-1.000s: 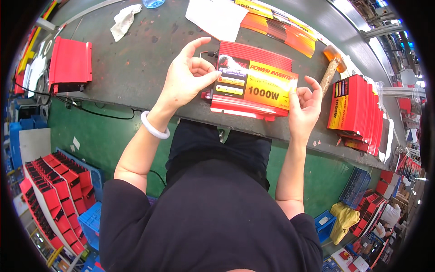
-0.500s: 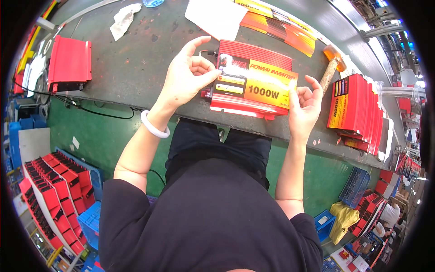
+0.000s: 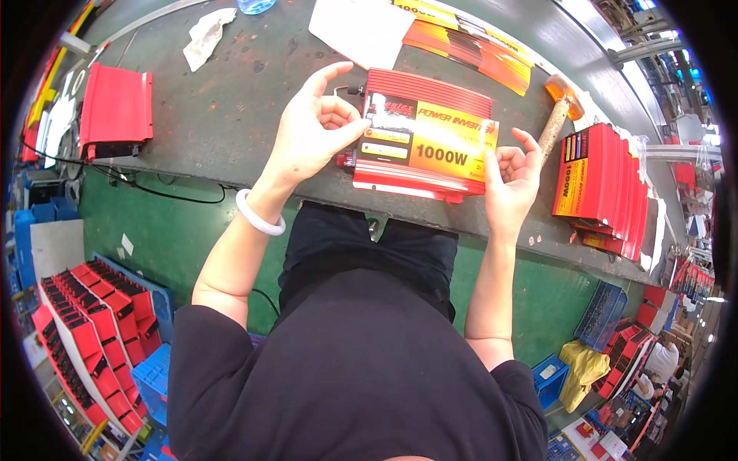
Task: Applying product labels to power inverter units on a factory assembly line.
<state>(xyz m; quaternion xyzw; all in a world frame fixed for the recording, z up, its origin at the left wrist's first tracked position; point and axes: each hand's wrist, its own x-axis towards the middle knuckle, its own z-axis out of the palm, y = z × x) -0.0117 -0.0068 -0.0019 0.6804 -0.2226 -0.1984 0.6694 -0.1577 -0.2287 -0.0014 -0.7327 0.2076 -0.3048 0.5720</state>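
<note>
A red ribbed power inverter (image 3: 430,84) lies on the workbench (image 3: 246,100) in front of me. Over its top face is a yellow, orange and black label (image 3: 453,142), whose right end sticks out past the housing. My left hand (image 3: 311,134) pinches the label's left edge with the thumb, its index finger raised and bent. At the opposite edge, my right hand (image 3: 511,180) holds the label between thumb and curled fingers. What the fingertips do behind the label is hidden. I cannot tell whether the label touches the inverter.
Several labelled red housings (image 3: 603,184) stand stacked at the right, near a mallet (image 3: 557,115). More labels (image 3: 469,54) and a white sheet (image 3: 361,31) lie at the back. Another red inverter (image 3: 115,107) sits at the left, with a black cable (image 3: 177,192) along the bench edge.
The whole view has shifted slightly, so everything on the bench appears a little further left. Both hands keep nearly the same hold on the label over the inverter.
</note>
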